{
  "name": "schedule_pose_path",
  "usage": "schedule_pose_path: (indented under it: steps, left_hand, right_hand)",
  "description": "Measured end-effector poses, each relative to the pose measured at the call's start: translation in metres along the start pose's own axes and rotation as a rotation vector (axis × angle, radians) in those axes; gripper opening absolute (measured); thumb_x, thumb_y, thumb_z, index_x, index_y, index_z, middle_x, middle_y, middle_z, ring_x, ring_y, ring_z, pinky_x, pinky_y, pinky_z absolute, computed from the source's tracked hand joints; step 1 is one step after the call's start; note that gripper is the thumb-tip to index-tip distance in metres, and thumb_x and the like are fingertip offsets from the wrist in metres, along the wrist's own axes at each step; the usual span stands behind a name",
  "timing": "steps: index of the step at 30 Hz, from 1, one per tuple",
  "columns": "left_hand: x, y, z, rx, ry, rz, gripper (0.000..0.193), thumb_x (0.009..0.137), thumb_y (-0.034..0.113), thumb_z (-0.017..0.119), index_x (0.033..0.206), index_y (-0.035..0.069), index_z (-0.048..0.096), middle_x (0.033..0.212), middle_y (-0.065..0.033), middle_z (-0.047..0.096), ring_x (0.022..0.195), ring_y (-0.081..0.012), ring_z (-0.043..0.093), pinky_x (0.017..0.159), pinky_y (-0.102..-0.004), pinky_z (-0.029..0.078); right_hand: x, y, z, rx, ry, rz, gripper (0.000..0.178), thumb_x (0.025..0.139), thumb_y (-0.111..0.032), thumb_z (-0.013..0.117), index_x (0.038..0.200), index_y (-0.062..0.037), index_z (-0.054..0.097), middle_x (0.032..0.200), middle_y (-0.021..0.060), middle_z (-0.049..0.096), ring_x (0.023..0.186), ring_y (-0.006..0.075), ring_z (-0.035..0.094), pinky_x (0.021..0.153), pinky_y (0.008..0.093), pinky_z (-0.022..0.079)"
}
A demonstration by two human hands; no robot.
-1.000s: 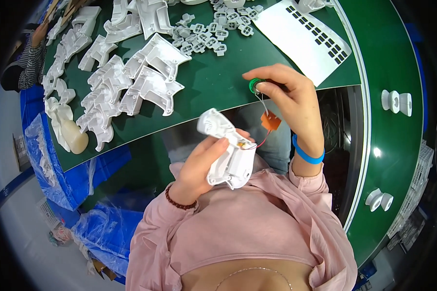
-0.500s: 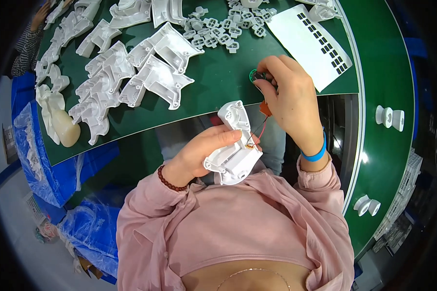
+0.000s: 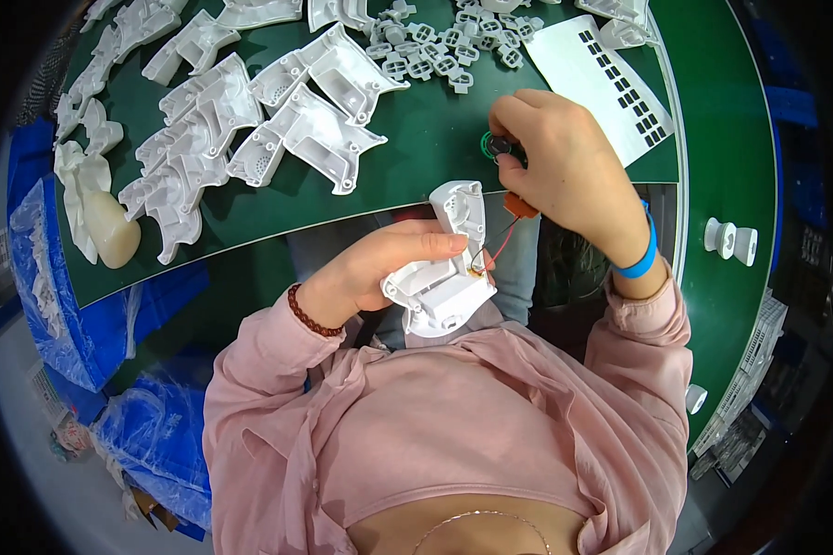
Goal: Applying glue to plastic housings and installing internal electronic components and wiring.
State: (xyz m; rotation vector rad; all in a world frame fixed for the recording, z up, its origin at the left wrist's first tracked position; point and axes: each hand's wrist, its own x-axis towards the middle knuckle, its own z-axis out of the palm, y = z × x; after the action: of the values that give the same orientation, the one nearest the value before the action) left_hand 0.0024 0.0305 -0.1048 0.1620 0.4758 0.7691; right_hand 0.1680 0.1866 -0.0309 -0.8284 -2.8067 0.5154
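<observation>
My left hand (image 3: 370, 264) grips an open white plastic housing (image 3: 449, 305), its hollow inner side up, in front of my body just off the table edge. A red and a dark wire (image 3: 502, 246) run from the housing to a small orange block (image 3: 520, 205) below my right hand (image 3: 569, 162). Over the table, the fingers of that hand are closed on a small dark round part (image 3: 500, 145) with a green rim. My curled fingers partly hide this part, and I cannot tell whether it joins the wires.
White housing shells (image 3: 319, 139) lie in rows on the green table (image 3: 407, 176). Beyond them is a pile of small grey plastic pieces (image 3: 430, 51). A white sheet with black pads (image 3: 602, 88) lies at the right; a cream rounded block (image 3: 111, 231) sits at the left corner.
The view has shifted a little. My right hand has turned slightly, its wrist further right, and more of the orange block shows. Both hands keep their hold.
</observation>
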Motion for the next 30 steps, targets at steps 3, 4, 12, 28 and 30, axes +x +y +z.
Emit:
schedule_pose_path:
  steps: [3, 4, 12, 28, 30]
  left_hand:
    - [-0.001, 0.005, -0.002, -0.004, -0.029, -0.019, 0.038, 0.098, 0.025, 0.058, 0.123, -0.004, 0.058, 0.116, -0.0168, 0.066, 0.108, -0.0239, 0.066, 0.095, -0.0355, 0.051]
    - [-0.001, 0.006, -0.002, -0.018, -0.039, -0.033, 0.038, 0.098, 0.024, 0.058, 0.122, -0.005, 0.058, 0.116, -0.017, 0.066, 0.108, -0.0248, 0.066, 0.095, -0.0361, 0.051]
    - [0.001, 0.008, -0.021, -0.171, -0.173, -0.095, 0.04, 0.097, 0.02, 0.055, 0.121, -0.012, 0.057, 0.118, -0.0225, 0.066, 0.108, -0.0322, 0.066, 0.099, -0.041, 0.05]
    - [0.006, 0.011, -0.016, -0.203, -0.245, -0.169, 0.037, 0.099, 0.019, 0.054, 0.118, -0.013, 0.057, 0.113, -0.0234, 0.066, 0.106, -0.039, 0.066, 0.101, -0.0461, 0.049]
    - [0.006, 0.01, -0.016, -0.224, -0.261, -0.186, 0.036, 0.098, 0.017, 0.054, 0.118, -0.013, 0.057, 0.113, -0.0238, 0.066, 0.105, -0.0403, 0.066, 0.101, -0.0465, 0.049]
  right_hand:
    - [0.002, 0.008, -0.007, 0.051, -0.049, -0.06, 0.018, 0.068, 0.002, 0.069, 0.084, 0.0006, 0.061, 0.076, 0.0125, 0.058, 0.066, 0.0289, 0.06, 0.06, 0.0358, 0.049]
    - [0.001, 0.009, -0.009, 0.045, -0.053, -0.061, 0.018, 0.068, 0.002, 0.069, 0.084, 0.0006, 0.061, 0.076, 0.0125, 0.058, 0.066, 0.0289, 0.06, 0.06, 0.0358, 0.049]
    - [0.001, -0.014, -0.02, 0.371, -0.136, -0.324, 0.028, 0.062, 0.004, 0.073, 0.088, -0.0022, 0.065, 0.081, 0.0096, 0.061, 0.072, 0.0281, 0.061, 0.06, 0.0363, 0.05]
    - [-0.004, -0.026, -0.009, 0.112, -0.239, -0.554, 0.026, 0.062, -0.005, 0.074, 0.075, 0.0002, 0.052, 0.073, 0.0109, 0.05, 0.071, 0.03, 0.055, 0.061, 0.0396, 0.048]
    - [-0.006, -0.026, -0.008, 0.111, -0.244, -0.559, 0.025, 0.063, -0.005, 0.073, 0.074, 0.0003, 0.052, 0.074, 0.0109, 0.05, 0.071, 0.0296, 0.056, 0.061, 0.0392, 0.048]
